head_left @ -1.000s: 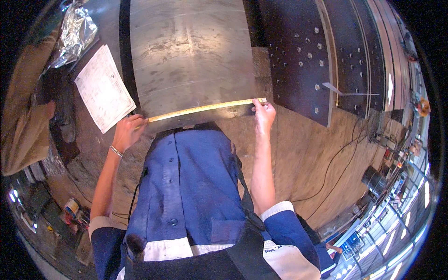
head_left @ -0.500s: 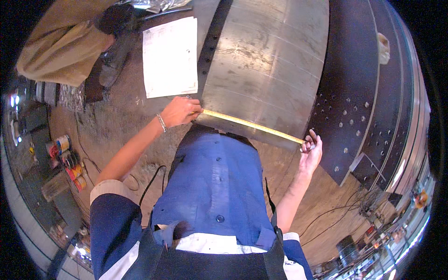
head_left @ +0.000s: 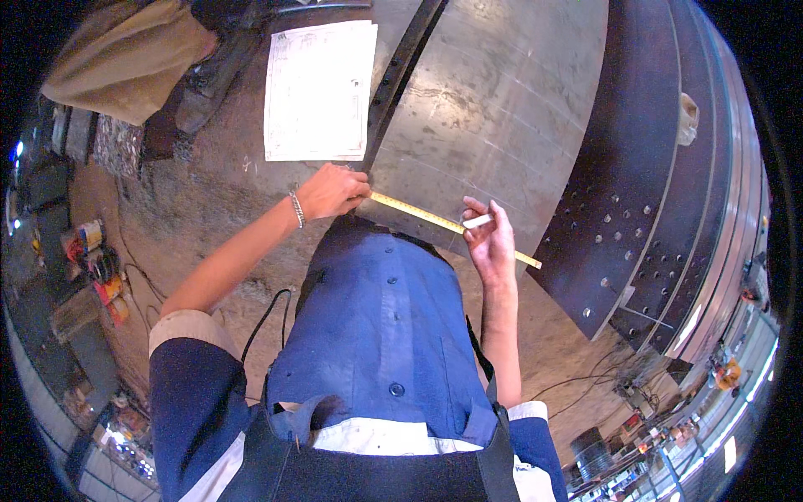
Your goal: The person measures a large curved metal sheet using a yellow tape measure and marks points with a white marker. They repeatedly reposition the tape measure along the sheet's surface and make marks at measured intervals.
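Note:
A flat grey metal plate (head_left: pixel 502 100) lies in front of me, with thin pale lines drawn across it. My left hand (head_left: pixel 333 191) pinches a yellow measuring tape (head_left: pixel 414 212) at the plate's near left corner. The tape runs straight across the near end of the plate, and its free end sticks out past my right hand. In my right hand (head_left: pixel 492 244) a short white chalk stick (head_left: pixel 478 221) sits between the fingers, close above the tape. Whether those fingers also press on the tape I cannot tell.
White paper sheets (head_left: pixel 319 92) lie left of the plate beside a dark drilled bar (head_left: pixel 391 75). Dark plates with holes (head_left: pixel 623 167) are stacked at the right, a pale glove-like thing (head_left: pixel 687 119) on them. Brown cloth (head_left: pixel 130 63) is at the far left. Cables (head_left: pixel 577 386) trail over the floor.
My right hand has moved left along the tape from its right end to past the middle. The chalk now shows plainly in its fingers. My left hand stays at the corner.

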The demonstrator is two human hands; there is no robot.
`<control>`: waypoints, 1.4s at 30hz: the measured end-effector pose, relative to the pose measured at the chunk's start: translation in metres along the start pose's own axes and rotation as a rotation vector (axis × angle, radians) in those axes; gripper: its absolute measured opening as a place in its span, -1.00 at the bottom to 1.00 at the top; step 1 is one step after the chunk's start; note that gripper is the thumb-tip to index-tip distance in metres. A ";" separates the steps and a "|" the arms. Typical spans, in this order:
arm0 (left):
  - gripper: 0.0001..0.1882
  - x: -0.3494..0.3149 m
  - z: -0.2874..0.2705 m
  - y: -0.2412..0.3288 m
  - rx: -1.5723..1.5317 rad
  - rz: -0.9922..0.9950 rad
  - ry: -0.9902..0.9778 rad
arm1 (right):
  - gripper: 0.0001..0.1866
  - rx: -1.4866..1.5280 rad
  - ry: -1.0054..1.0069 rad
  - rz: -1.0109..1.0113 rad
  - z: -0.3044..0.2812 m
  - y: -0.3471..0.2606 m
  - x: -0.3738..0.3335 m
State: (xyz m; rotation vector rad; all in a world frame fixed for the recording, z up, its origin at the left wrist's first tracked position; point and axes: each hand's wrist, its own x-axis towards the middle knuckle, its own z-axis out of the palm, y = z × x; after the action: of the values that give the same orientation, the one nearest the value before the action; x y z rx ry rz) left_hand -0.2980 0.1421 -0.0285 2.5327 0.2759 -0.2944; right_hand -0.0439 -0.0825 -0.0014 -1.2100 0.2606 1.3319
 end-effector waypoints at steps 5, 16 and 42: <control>-0.88 0.000 0.001 -0.002 -0.002 0.015 0.008 | -0.53 -0.176 0.093 0.002 0.021 0.009 0.005; -0.90 0.002 0.007 -0.005 0.050 0.041 0.041 | -0.84 -0.571 0.061 -0.271 0.023 0.018 0.029; -0.89 -0.001 0.006 -0.002 0.033 -0.001 0.060 | -0.65 -1.295 -0.014 -0.255 -0.022 -0.004 0.053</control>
State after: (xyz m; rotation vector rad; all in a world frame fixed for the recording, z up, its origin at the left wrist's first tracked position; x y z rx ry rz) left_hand -0.3008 0.1407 -0.0341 2.5773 0.2977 -0.2255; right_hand -0.0142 -0.0673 -0.0478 -2.1742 -0.8893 1.2466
